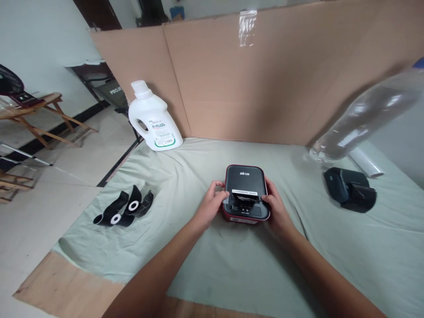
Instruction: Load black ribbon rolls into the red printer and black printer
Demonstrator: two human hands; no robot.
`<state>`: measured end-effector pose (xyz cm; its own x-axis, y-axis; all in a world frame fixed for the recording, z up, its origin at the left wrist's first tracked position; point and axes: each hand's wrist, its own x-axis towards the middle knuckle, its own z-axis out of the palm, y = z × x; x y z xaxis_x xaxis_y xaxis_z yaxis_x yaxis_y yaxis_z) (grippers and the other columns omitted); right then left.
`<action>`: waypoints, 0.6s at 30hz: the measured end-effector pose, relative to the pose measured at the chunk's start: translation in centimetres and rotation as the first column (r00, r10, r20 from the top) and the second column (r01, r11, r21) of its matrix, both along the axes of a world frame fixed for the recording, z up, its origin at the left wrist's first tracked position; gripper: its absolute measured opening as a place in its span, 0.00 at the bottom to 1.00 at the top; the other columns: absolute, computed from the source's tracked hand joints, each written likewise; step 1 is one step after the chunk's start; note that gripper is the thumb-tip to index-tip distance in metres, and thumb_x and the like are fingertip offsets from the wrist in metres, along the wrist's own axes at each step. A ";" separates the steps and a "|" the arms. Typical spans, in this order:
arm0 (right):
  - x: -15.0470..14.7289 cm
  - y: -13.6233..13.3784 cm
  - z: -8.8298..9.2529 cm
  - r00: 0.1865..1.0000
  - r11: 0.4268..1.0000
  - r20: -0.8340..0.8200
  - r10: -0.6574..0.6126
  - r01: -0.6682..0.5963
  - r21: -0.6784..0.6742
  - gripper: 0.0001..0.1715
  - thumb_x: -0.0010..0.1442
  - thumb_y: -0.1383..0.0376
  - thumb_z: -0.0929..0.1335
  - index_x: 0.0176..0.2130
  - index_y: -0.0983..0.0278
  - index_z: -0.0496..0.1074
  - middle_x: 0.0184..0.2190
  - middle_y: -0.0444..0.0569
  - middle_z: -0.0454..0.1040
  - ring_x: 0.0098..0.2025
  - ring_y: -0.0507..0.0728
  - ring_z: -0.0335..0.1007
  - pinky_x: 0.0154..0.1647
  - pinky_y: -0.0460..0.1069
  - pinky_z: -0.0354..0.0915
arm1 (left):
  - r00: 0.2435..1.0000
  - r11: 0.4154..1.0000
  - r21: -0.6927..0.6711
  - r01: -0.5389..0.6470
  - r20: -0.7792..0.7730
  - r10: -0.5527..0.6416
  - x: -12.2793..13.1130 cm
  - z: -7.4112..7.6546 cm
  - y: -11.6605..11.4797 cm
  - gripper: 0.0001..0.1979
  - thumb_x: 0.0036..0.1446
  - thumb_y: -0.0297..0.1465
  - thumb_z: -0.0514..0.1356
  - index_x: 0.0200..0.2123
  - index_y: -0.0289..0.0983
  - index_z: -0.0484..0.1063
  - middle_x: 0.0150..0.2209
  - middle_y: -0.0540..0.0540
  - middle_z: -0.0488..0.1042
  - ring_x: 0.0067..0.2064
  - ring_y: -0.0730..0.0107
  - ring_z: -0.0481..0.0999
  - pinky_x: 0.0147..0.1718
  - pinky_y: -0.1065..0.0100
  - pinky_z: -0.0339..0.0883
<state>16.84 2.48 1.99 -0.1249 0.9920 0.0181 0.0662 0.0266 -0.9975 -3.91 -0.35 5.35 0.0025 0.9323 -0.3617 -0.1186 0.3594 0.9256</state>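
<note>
A small box-shaped item with a black top and red sides (246, 179) rests on the green cloth in front of me. Its top has a logo, a white strip of print and a dark raised flap or slot across the middle. My left hand (213, 201) grips its left side, the thumb lying on the top edge. On the opposite side my right hand (276, 210) holds it, with the thumb by the end of the flap. Most of the fingers are hidden behind the sides.
A white detergent bottle (154, 117) stands back left against a cardboard panel (228, 84). Black straps with white rings (124, 210) lie left. At right are a black object (350, 189), a large clear plastic bottle (367, 115) and a pale roll (366, 162).
</note>
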 end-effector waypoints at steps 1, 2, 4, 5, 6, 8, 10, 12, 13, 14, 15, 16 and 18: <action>0.0 0.0 -0.1 1.000 1.000 -0.009 -0.002 0.002 0.003 0.42 0.59 0.59 0.60 0.71 0.57 0.54 0.72 0.49 0.60 0.72 0.63 0.57 0.65 0.56 0.64 | 1.000 1.000 -0.007 0.001 0.005 -0.001 0.0 0.0 0.0 0.17 0.56 0.40 0.62 0.46 0.44 0.61 0.28 0.57 0.64 0.24 0.77 0.63 0.23 0.76 0.56; 0.0 0.0 -0.1 1.000 1.000 -0.020 -0.003 0.003 0.007 0.42 0.59 0.59 0.60 0.71 0.58 0.54 0.72 0.49 0.59 0.72 0.63 0.57 0.65 0.56 0.64 | 1.000 1.000 -0.009 0.001 0.010 -0.001 0.0 0.0 0.1 0.18 0.56 0.40 0.62 0.46 0.44 0.61 0.27 0.57 0.64 0.24 0.77 0.63 0.23 0.77 0.55; -0.1 0.1 -0.4 1.000 1.000 -0.026 -0.005 0.006 0.020 0.42 0.59 0.58 0.61 0.71 0.58 0.54 0.72 0.50 0.60 0.71 0.63 0.57 0.66 0.57 0.63 | 1.000 1.000 -0.005 0.005 0.010 -0.005 -0.1 0.0 0.2 0.18 0.56 0.41 0.63 0.46 0.43 0.61 0.27 0.57 0.65 0.24 0.77 0.63 0.22 0.76 0.54; -0.1 0.1 -0.6 1.000 1.000 -0.018 -0.007 0.008 0.030 0.42 0.60 0.57 0.61 0.71 0.57 0.53 0.72 0.50 0.60 0.71 0.64 0.57 0.66 0.57 0.63 | 1.000 1.000 -0.002 0.009 0.008 -0.009 -0.1 0.0 0.2 0.18 0.56 0.41 0.62 0.46 0.43 0.61 0.27 0.57 0.65 0.24 0.77 0.63 0.22 0.76 0.53; -0.1 0.2 -0.7 1.000 0.999 -0.005 -0.008 0.008 0.041 0.43 0.61 0.55 0.60 0.72 0.57 0.51 0.71 0.50 0.60 0.71 0.64 0.57 0.66 0.58 0.62 | 1.000 1.000 0.002 0.012 0.005 -0.012 -0.1 0.0 0.2 0.18 0.56 0.41 0.62 0.46 0.43 0.61 0.27 0.56 0.66 0.24 0.77 0.63 0.21 0.76 0.53; -0.2 0.2 -1.0 1.000 0.997 0.031 -0.001 -0.001 0.072 0.44 0.63 0.51 0.59 0.73 0.57 0.49 0.72 0.51 0.59 0.71 0.65 0.57 0.67 0.59 0.62 | 1.000 1.000 0.014 0.013 0.000 -0.013 -0.2 -0.1 0.2 0.17 0.57 0.40 0.62 0.46 0.43 0.61 0.27 0.57 0.65 0.23 0.78 0.62 0.21 0.76 0.52; -0.2 0.1 -1.4 0.999 0.995 0.052 0.006 -0.011 0.101 0.44 0.65 0.48 0.57 0.74 0.56 0.48 0.73 0.51 0.58 0.72 0.65 0.57 0.67 0.60 0.62 | 1.000 1.000 0.029 0.010 -0.008 -0.009 -0.2 -0.3 0.1 0.17 0.58 0.41 0.62 0.46 0.42 0.61 0.26 0.57 0.64 0.22 0.78 0.61 0.21 0.76 0.51; -0.2 0.0 -1.7 0.999 0.993 0.046 0.004 -0.009 0.118 0.44 0.66 0.45 0.57 0.74 0.56 0.48 0.73 0.51 0.56 0.73 0.65 0.56 0.68 0.60 0.61 | 0.999 0.998 0.054 0.012 -0.039 -0.010 -0.2 -0.6 0.1 0.16 0.60 0.41 0.62 0.46 0.42 0.62 0.25 0.58 0.63 0.22 0.78 0.61 0.22 0.75 0.53; -0.1 0.0 -2.0 1.000 0.992 0.030 -0.003 -0.001 0.123 0.43 0.66 0.45 0.57 0.74 0.56 0.49 0.74 0.51 0.55 0.73 0.66 0.55 0.69 0.60 0.60 | 0.999 0.997 0.074 0.014 -0.052 -0.011 -0.2 -0.8 0.0 0.16 0.61 0.42 0.61 0.46 0.41 0.62 0.25 0.57 0.64 0.23 0.77 0.62 0.23 0.75 0.55; -0.1 0.0 -2.2 1.000 0.992 0.005 -0.011 0.010 0.124 0.43 0.66 0.44 0.58 0.73 0.56 0.50 0.74 0.50 0.55 0.73 0.66 0.54 0.70 0.61 0.58 | 0.998 0.995 0.093 0.018 -0.058 -0.012 -0.2 -1.0 0.0 0.16 0.62 0.42 0.61 0.46 0.41 0.62 0.25 0.57 0.65 0.25 0.76 0.64 0.25 0.74 0.58; -0.1 0.0 -2.4 1.000 0.992 -0.025 -0.016 0.019 0.121 0.43 0.66 0.44 0.59 0.73 0.55 0.51 0.74 0.50 0.54 0.74 0.66 0.53 0.71 0.62 0.56 | 0.998 0.994 0.109 0.019 -0.057 -0.013 -0.2 -1.3 -0.1 0.17 0.62 0.43 0.61 0.47 0.41 0.61 0.26 0.56 0.67 0.26 0.75 0.66 0.27 0.74 0.60; -0.1 0.0 -2.6 0.998 0.992 -0.060 -0.023 0.030 0.120 0.42 0.66 0.44 0.60 0.72 0.55 0.53 0.74 0.49 0.55 0.74 0.66 0.52 0.72 0.63 0.54 | 0.999 0.993 0.120 0.019 -0.050 -0.013 -0.2 -1.5 -0.1 0.18 0.63 0.44 0.60 0.47 0.40 0.61 0.28 0.55 0.69 0.27 0.74 0.68 0.29 0.73 0.62; -0.2 0.0 -2.8 0.989 0.992 -0.144 -0.038 0.055 0.118 0.40 0.65 0.45 0.63 0.71 0.53 0.58 0.73 0.47 0.57 0.74 0.66 0.51 0.74 0.63 0.51 | 0.999 0.991 0.129 0.013 -0.049 -0.006 -0.1 -1.8 -0.2 0.20 0.63 0.48 0.60 0.47 0.40 0.62 0.29 0.53 0.71 0.29 0.72 0.70 0.31 0.71 0.64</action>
<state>16.63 2.44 -0.81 -0.0665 0.9860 0.1527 -0.0708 0.1480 -0.9865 -4.04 -0.60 3.52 -0.0030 0.9714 -0.2376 -0.0692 0.2369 0.9691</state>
